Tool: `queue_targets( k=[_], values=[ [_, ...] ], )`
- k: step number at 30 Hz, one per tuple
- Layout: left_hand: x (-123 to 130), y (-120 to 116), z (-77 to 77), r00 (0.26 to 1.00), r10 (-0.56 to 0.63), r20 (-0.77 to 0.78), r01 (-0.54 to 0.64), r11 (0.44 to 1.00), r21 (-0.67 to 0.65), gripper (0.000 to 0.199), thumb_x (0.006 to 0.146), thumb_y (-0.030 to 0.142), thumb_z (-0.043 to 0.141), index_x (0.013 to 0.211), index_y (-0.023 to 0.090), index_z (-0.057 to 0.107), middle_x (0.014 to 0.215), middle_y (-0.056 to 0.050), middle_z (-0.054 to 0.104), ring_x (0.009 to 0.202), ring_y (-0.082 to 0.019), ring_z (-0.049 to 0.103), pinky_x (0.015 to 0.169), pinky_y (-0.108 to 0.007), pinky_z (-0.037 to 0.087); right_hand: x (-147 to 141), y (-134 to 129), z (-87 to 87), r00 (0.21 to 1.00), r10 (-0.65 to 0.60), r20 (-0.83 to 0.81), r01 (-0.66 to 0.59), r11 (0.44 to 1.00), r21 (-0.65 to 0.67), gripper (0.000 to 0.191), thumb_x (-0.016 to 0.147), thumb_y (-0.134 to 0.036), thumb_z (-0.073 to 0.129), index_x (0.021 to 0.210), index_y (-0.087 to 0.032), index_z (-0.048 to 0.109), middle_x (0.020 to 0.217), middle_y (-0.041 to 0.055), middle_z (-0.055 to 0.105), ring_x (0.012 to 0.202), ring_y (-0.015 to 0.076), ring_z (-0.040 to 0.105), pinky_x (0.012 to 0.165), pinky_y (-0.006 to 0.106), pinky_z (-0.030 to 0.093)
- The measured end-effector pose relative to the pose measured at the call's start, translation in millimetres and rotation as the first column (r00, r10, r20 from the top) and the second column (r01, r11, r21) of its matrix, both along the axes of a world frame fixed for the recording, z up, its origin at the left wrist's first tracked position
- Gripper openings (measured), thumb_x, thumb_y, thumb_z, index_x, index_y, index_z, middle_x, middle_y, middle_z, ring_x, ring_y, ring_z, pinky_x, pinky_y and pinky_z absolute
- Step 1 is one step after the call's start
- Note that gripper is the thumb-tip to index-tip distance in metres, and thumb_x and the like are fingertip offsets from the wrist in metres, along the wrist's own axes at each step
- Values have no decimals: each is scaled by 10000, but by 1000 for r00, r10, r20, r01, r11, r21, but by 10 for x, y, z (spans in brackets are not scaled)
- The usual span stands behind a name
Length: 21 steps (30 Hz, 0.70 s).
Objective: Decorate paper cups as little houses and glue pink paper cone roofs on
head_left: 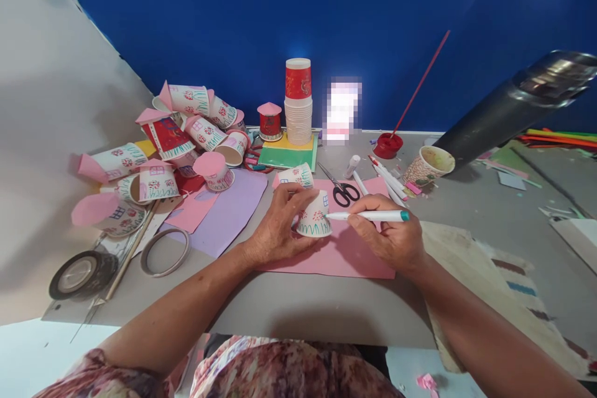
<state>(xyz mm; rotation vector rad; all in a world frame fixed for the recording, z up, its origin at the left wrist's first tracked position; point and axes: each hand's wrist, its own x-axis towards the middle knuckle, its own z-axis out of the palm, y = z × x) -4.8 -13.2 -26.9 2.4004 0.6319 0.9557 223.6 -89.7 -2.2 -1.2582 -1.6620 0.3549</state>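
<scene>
My left hand [280,227] is wrapped round a white paper cup [314,217] that stands upside down, wide rim lowest. Green grass strokes, red flowers and a blue window are drawn on its side. In my right hand [392,233] is a white marker [368,216] with a green end, its tip at the cup's right side. Beneath both hands lies a sheet of pink paper [354,261]. Just behind the held cup, another decorated cup [298,175] lies on its side. Black-handled scissors [344,191] rest on the pink sheet near my right hand.
Decorated cups with pink paper tops [158,180] are heaped at left, near purple paper [233,205] and tape rolls [165,253]. A cup stack [298,118] stands at the back. Several markers [389,177], a patterned cup [429,165] and a dark cylinder [494,112] are at right.
</scene>
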Motion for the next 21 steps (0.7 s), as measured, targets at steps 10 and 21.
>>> queue_targets(
  k=[10, 21],
  values=[
    [15, 7, -3, 1000, -19, 24, 18, 999, 28, 837, 783, 322, 854, 1489, 291, 406, 1333, -136, 461, 1296, -315, 482, 981, -465, 551, 4, 2, -26, 1000, 2, 22, -3, 999, 39, 78, 917, -260, 664, 857, -242, 710, 748, 5, 725, 535, 126, 595, 499, 239, 478],
    [29, -9, -49, 1000, -14, -7, 14, 1000, -6, 793, 821, 352, 822, 1490, 269, 404, 1336, -153, 447, 1298, -319, 477, 959, -454, 572, -28, -18, -29, 998, 49, 32, -52, 996, 71, 40, 926, -241, 667, 908, -229, 701, 778, 13, 746, 610, 149, 661, 536, 252, 498]
  ],
)
